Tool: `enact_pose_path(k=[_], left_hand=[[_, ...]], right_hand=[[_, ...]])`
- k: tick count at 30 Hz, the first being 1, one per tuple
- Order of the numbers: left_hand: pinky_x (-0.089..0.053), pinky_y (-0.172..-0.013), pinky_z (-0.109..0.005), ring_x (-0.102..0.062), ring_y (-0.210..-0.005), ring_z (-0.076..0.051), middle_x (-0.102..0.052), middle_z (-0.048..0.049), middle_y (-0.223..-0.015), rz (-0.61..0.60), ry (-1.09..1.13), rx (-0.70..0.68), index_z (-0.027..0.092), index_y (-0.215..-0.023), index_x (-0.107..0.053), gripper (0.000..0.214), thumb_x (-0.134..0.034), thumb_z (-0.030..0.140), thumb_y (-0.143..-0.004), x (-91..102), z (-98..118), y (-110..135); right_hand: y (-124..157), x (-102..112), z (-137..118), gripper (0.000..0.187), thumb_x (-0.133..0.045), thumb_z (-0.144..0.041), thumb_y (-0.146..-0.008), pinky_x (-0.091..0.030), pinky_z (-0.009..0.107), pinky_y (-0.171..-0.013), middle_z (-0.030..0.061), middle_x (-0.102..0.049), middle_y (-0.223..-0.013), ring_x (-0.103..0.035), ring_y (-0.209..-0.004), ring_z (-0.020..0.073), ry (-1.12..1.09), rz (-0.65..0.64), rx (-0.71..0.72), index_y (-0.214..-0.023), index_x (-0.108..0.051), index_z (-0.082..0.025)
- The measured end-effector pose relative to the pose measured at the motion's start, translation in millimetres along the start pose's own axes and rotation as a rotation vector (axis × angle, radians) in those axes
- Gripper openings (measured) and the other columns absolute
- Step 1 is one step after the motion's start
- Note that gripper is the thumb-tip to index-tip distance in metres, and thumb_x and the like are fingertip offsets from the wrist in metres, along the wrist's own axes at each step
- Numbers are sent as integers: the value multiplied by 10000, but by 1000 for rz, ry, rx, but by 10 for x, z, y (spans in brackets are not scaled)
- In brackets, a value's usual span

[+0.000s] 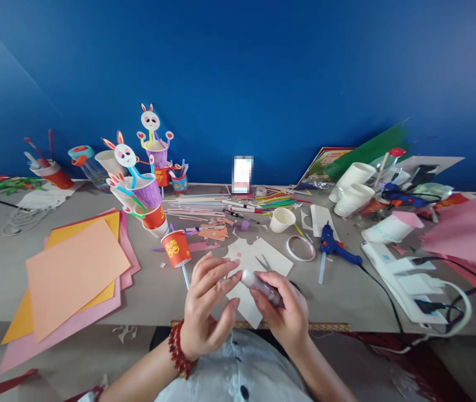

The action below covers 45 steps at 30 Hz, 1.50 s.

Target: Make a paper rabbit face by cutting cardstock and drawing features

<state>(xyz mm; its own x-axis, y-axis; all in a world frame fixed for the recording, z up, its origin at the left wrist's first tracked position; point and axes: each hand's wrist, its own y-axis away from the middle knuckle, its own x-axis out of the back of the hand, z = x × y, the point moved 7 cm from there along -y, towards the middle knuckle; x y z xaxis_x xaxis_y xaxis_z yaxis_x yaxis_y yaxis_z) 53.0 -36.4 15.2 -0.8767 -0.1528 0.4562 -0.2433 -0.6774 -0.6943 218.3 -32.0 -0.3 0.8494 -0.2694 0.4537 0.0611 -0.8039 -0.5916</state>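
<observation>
My right hand (284,307) is wrapped round a glue stick (265,287) with a purplish body and a white end, tilted up to the left. Close to that white end, my left hand (210,304) has its fingers stretched and apart. A small pink spot shows near its fingertips; whether it is a paper scrap I cannot tell. Beneath both hands lies a white sheet of paper (277,254) with cut edges, and scissors (263,261) rest on it, partly hidden by my right hand. A red paper cup (176,249) on a pale stick stands just beyond my left hand.
Rabbit-faced cup figures (141,190) stand left of centre, behind stacked coloured paper (76,273). To the right are a tape roll (300,248), a blue glue gun (334,245) with a cord, and a white power strip (401,285). A white cup (282,220) and several sticks lie ahead.
</observation>
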Motion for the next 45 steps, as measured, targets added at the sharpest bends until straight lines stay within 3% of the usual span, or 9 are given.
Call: enact_pose_path(k=[8, 25, 45], left_hand=[[-318, -1115, -623, -457, -1355, -333, -524, -122, -1465, -36, 26, 18, 225, -1394, -522, 534, -516, 147, -866, -58, -30, 25], [-225, -1157, -618, -370, -1430, -363, -528, -127, -1464, -99, 67, 27, 209, -1422, -506, 520, -485, 319, -914, -65, -58, 42], [-224, -1156, -636, -363, -1433, -371, -521, -142, -1467, -86, 108, 26, 193, -1431, -499, 523, -468, 351, -934, -102, -93, 46]], right_hand=[[22, -14, 27, 132, -630, -243, -902, -589, 289, -669, 64, -751, -894, -724, -747, 210, 5, 17, -34, -1034, -629, -228], [-11, -21, 54, 107, -618, -233, -895, -572, 268, -618, 33, -744, -830, -702, -677, 182, 8, 4, -53, -1001, -630, -232], [-40, -25, 84, 119, -612, -235, -907, -571, 277, -631, 34, -735, -842, -700, -691, 187, 10, 3, -49, -1026, -617, -237]])
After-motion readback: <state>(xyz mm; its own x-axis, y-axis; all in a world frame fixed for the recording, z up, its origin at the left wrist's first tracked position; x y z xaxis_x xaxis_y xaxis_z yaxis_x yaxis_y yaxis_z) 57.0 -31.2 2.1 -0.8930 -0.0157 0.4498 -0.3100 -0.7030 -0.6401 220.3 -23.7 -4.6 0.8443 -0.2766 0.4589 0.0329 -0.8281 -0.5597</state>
